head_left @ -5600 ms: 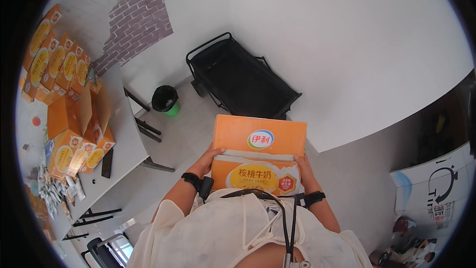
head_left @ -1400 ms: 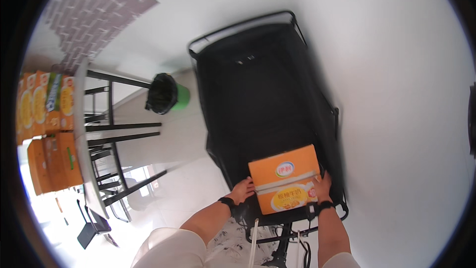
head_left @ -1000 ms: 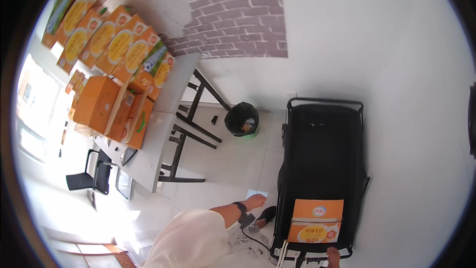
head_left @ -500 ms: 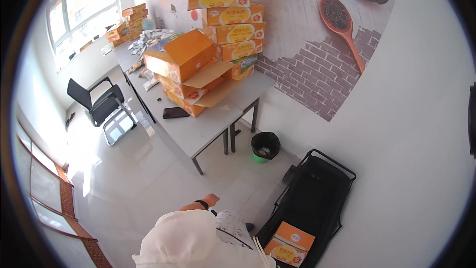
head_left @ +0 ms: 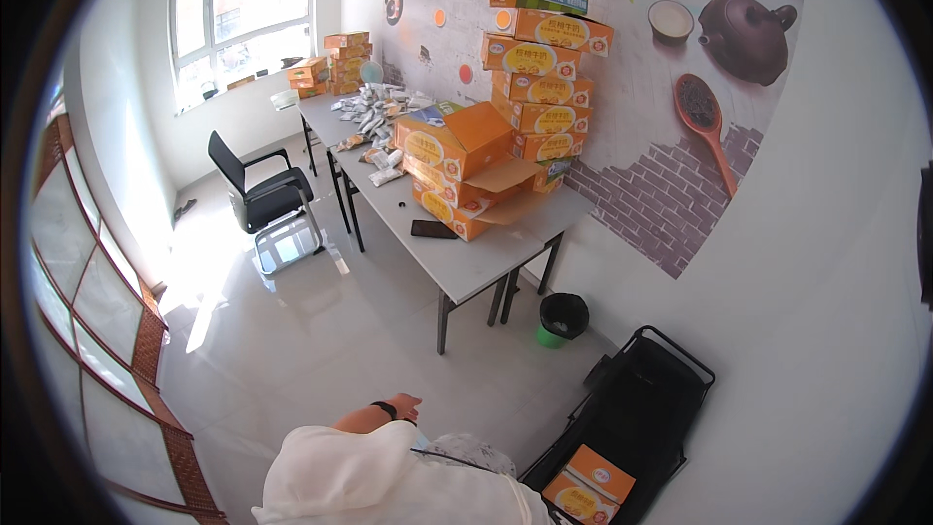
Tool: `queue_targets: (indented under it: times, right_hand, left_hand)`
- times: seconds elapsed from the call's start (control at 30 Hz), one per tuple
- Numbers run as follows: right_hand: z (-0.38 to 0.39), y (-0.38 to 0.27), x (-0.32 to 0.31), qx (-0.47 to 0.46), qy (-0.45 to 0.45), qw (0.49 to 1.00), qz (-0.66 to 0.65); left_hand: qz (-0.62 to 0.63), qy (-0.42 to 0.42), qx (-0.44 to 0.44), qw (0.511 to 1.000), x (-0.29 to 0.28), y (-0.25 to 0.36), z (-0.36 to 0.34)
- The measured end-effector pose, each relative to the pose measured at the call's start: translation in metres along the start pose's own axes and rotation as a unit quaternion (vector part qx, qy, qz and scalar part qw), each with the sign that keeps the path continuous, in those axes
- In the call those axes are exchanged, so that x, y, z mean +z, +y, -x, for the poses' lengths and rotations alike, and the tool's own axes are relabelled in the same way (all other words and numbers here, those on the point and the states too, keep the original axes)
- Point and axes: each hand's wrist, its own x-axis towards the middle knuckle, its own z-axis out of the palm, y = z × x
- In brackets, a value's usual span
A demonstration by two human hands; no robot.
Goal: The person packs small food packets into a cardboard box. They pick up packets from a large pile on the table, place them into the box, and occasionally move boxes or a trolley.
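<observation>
While a black chair with shiny metal legs (head_left: 267, 187) is standing on the pale floor at the left, the bare left hand (head_left: 398, 406) is being held out low past a black wristband (head_left: 386, 409), well apart from the furniture. Its fingers are being extended loosely, and nothing is being pinched. For good work, that free hand is best being carried inside the line of the long grey table with dark legs (head_left: 471, 267), so that the corner is not being struck.

On the table's near end, a thin black phone-like slab (head_left: 433, 229) is lying just beside opened orange cardboard cartons with raised brown flaps (head_left: 465, 202). Because the flaps are projecting rightward, snagging is being judged the main risk there. Beyond them, a tall, uneven stack of orange-and-yellow cardboard cartons (head_left: 547, 87) is standing near the wall; as its layers are being offset, lifting from the top with both palms is being judged safer than pulling from the middle.

Farther right, a round green bin lined with a black bag (head_left: 552, 338) is standing near the table, so steps are best being steered around it.

At the lower right, a rectangular orange cardboard carton with a pale seam (head_left: 590, 483) is being borne by a long black platform with a tubular frame (head_left: 646, 399). For steadiness, its whole base is best being supported. The right hand is not being shown, so its state cannot be told.
</observation>
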Motion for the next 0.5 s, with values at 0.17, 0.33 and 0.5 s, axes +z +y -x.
queue_targets:
  times: [0.17,0.33,0.5]
  right_hand:
    - [-0.040,-0.008,0.006,-0.085,0.005,0.996,-0.021]
    - [-0.086,-0.110,-0.006,0.053,-0.140,0.908,-0.391]
    - [-0.148,-0.232,0.009,0.262,-0.231,0.683,-0.642]
  left_hand:
    - [0.053,-0.006,0.041,0.998,-0.045,-0.002,0.013]
    - [0.126,-0.014,0.051,0.991,-0.084,-0.020,0.059]
    - [0.193,0.028,0.039,0.980,-0.159,-0.071,0.057]
